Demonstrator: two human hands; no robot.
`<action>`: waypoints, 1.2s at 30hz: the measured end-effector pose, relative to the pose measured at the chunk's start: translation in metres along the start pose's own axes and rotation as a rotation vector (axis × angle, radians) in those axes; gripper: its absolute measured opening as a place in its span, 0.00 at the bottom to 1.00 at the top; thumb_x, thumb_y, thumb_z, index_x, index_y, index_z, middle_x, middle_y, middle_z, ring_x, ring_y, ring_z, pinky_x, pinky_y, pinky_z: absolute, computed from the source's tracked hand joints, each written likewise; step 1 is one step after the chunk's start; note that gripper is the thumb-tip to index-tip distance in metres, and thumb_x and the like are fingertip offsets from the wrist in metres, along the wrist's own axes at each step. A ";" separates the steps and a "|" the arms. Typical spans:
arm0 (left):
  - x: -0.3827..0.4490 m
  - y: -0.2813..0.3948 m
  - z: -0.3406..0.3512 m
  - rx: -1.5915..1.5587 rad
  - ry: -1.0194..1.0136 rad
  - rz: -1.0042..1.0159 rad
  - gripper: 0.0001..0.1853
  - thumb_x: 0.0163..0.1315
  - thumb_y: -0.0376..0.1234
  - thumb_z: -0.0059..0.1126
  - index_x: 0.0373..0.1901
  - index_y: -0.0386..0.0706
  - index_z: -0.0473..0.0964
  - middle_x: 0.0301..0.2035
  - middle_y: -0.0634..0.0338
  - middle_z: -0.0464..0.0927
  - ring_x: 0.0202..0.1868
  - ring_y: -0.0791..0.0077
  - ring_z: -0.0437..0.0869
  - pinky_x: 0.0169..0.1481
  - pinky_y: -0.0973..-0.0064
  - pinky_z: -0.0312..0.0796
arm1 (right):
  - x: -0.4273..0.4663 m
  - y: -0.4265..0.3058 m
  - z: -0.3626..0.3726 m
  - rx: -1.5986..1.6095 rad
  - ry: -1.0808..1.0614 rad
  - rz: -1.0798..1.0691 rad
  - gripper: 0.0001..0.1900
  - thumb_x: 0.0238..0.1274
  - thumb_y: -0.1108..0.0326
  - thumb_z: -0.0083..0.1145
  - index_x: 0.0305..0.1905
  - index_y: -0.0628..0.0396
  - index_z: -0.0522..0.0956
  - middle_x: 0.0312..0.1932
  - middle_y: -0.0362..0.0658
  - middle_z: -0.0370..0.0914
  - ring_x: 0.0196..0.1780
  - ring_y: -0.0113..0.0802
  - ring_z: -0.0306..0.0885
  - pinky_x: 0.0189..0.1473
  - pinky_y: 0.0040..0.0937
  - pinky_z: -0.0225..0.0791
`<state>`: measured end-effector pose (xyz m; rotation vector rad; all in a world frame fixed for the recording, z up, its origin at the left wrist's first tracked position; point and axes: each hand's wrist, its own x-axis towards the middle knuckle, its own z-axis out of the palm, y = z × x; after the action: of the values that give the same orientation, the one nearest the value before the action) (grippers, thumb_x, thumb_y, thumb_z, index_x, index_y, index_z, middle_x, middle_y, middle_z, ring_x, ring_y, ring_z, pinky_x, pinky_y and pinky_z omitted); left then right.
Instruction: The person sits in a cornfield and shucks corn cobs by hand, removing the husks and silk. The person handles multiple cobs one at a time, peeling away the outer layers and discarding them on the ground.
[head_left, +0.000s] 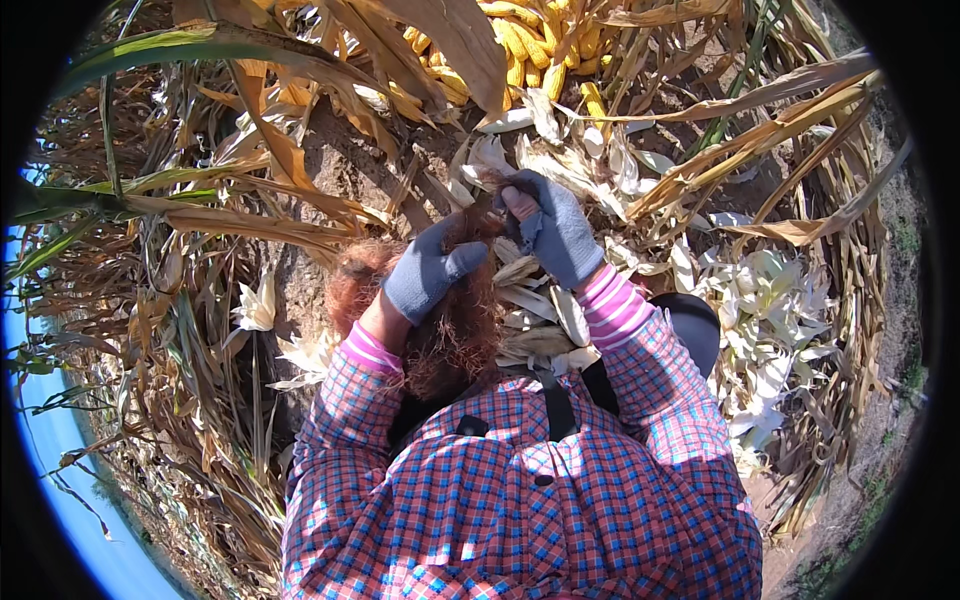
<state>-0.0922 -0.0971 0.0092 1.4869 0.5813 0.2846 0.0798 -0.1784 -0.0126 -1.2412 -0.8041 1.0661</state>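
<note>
My left hand (431, 274), in a grey knit glove, is bent around a tuft of reddish-brown corn silk (478, 225). Under and around that wrist spreads a big loose heap of corn silk (457, 337), close against my body. To the right, my right hand (559, 229) wears a similar glove whose thumb end is torn, so the thumb tip is bare. Its thumb and fingers pinch a small dark brown wisp of silk (491, 178). Pale corn husks (525, 300) lie below and between the hands; the left fingertips are partly hidden by silk.
Husked yellow corn cobs (525, 45) are piled on the soil ahead, partly behind a dry leaf (457, 45). Dry corn stalks (757, 154) lean in from the right, green-edged leaves (187, 52) from the left. More white husks (772, 322) lie at my right.
</note>
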 end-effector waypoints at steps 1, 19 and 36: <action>0.000 -0.005 0.002 0.068 -0.008 -0.028 0.19 0.66 0.35 0.54 0.54 0.32 0.73 0.44 0.56 0.81 0.45 0.73 0.79 0.53 0.75 0.71 | 0.000 0.000 0.000 -0.015 -0.021 0.012 0.18 0.70 0.53 0.53 0.44 0.61 0.76 0.29 0.36 0.75 0.29 0.21 0.69 0.31 0.23 0.66; -0.002 -0.006 0.000 -0.215 0.268 -0.136 0.21 0.62 0.33 0.54 0.56 0.33 0.73 0.42 0.62 0.79 0.42 0.80 0.77 0.48 0.80 0.70 | 0.013 0.021 -0.035 -0.628 0.191 -0.289 0.17 0.70 0.57 0.51 0.45 0.63 0.77 0.31 0.45 0.79 0.31 0.32 0.76 0.36 0.32 0.70; -0.007 -0.019 -0.007 -0.166 0.016 -0.033 0.15 0.66 0.33 0.49 0.49 0.32 0.75 0.39 0.59 0.81 0.39 0.76 0.79 0.47 0.78 0.71 | 0.011 0.036 -0.028 -0.800 0.019 -0.294 0.13 0.67 0.60 0.52 0.46 0.58 0.76 0.31 0.55 0.79 0.33 0.56 0.78 0.34 0.44 0.70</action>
<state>-0.1054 -0.0961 -0.0077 1.3147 0.5807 0.3122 0.1024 -0.1783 -0.0541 -1.7122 -1.4243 0.4850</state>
